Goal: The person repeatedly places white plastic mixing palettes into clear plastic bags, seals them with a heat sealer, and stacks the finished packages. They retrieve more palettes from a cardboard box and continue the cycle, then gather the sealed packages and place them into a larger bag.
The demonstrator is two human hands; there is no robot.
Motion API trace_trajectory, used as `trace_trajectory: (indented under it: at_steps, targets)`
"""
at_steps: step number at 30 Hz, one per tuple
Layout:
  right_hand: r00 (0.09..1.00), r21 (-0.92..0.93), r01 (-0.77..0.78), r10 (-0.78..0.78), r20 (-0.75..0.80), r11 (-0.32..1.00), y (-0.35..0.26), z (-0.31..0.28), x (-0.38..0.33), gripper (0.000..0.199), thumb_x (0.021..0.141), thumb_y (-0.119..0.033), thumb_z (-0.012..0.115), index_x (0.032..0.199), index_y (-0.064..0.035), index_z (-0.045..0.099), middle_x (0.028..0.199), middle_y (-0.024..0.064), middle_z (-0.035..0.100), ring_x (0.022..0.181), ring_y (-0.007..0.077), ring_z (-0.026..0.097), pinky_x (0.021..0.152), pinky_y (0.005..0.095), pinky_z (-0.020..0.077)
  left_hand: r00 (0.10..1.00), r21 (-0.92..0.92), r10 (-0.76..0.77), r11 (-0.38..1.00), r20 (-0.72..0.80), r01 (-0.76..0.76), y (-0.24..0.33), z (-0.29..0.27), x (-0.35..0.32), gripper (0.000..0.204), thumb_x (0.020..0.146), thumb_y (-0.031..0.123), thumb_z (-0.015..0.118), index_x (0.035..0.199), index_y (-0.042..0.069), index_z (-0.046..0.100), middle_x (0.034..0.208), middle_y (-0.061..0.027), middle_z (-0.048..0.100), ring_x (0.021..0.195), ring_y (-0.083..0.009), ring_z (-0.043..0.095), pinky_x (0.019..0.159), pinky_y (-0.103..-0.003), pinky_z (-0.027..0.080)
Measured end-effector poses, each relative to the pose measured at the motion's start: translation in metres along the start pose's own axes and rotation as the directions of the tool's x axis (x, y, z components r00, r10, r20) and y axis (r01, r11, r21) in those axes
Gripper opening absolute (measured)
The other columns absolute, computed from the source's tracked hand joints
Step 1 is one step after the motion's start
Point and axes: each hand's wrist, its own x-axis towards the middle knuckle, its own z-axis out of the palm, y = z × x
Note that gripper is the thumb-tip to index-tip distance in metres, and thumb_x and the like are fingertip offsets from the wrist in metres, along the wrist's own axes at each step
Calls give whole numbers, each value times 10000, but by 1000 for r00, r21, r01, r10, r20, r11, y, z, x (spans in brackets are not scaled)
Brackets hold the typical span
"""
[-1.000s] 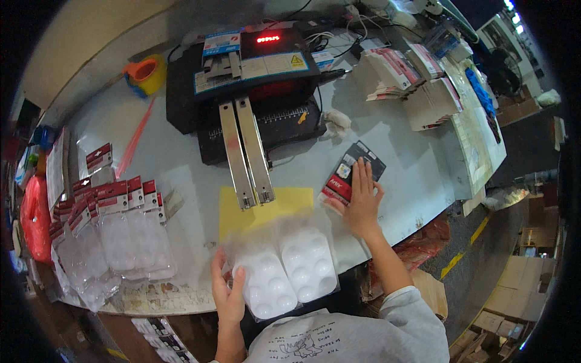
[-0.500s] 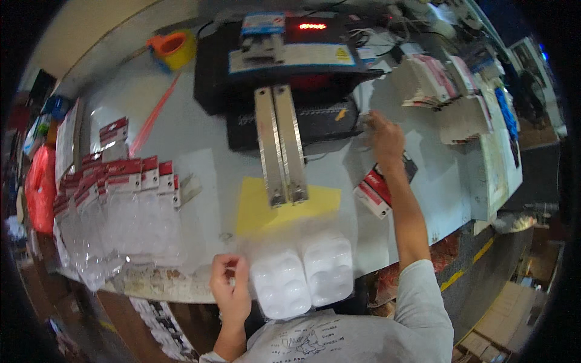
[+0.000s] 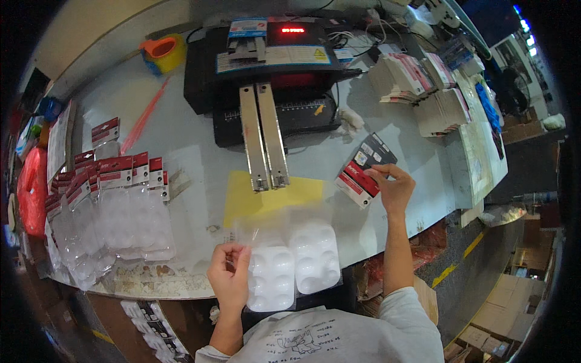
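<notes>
Two white moulded trays with rounded wells, one to the left (image 3: 271,278) and one to the right (image 3: 316,257), lie side by side in clear plastic at the table's front edge. My left hand (image 3: 229,278) is closed, thumb and forefinger together at the left edge of the clear plastic bag (image 3: 257,233). Further right, my right hand (image 3: 396,186) has its fingertips closed on the edge of a red, black and white printed card (image 3: 357,181), which rests on the table at a slant. A yellow sheet (image 3: 242,202) lies just beyond the trays.
A black machine (image 3: 203,85) with a red lit display stands at the back, two metal rails (image 3: 254,139) reaching toward me. Bagged trays with red header cards (image 3: 130,212) pile up at left. Stacked cards (image 3: 402,81) stand at back right. A yellow-orange cup (image 3: 166,57) sits back left.
My right hand has come back from beside the machine toward me and taken hold of the printed card's edge. My left hand has moved slightly closer to the trays. The view has shifted a little.
</notes>
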Motion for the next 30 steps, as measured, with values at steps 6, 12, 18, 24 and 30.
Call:
trace_trajectory:
  at_steps: [6, 12, 18, 24, 30]
  targets:
    - [993, -375, 120, -116, 33, 919, 0, 35, -11, 912, 616, -560, 741, 1304, -35, 454, 1366, 148, 441, 1274, 271, 400, 992, 372, 287, 972, -138, 225, 967, 63, -215, 17, -4, -4, 103, 875, 48, 560, 841, 19, 468, 873, -99, 605, 649, -129, 543, 661, -241, 443]
    - [994, -288, 112, -110, 24, 951, 12, 47, -27, 829, 629, -504, 752, 1284, -68, 493, 1347, 139, 479, 1292, 277, 400, 1001, 362, 272, 962, -459, 2, 879, 272, 128, 41, -5, 1, 117, 920, 96, 497, 912, 1, 430, 990, -244, 628, 853, -277, 659, 741, -347, 527]
    - [942, -32, -328, 330, 62, 944, -59, 1, -33, 629, 693, -390, 757, 1174, -41, 551, 1024, 152, 653, 948, 267, 631, 796, 327, 471, 916, -425, -131, 855, 380, 298, 44, 9, 1, 238, 937, 96, 471, 1093, -79, 510, 1030, -233, 632, 888, -285, 656, 758, -344, 534]
    - [774, 428, 109, -346, 529, 897, -142, -24, -22, 362, 764, -271, 725, 1012, -37, 604, 785, 156, 642, 661, 269, 643, 573, 317, 483, 865, -282, -15, 942, 502, 180, 51, 15, -9, 228, 946, 133, 505, 1066, -32, 606, 949, -86, 670, 832, -105, 608, 742, -223, 469]
    - [723, 453, 182, -431, 539, 873, -157, -12, -19, 260, 776, -283, 721, 800, -37, 637, 600, 103, 585, 488, 214, 559, 454, 298, 412, 917, -58, 9, 998, 399, 16, 45, 13, -11, 157, 919, 168, 567, 923, 39, 656, 604, -16, 574, 533, -49, 435, 480, -228, 359]
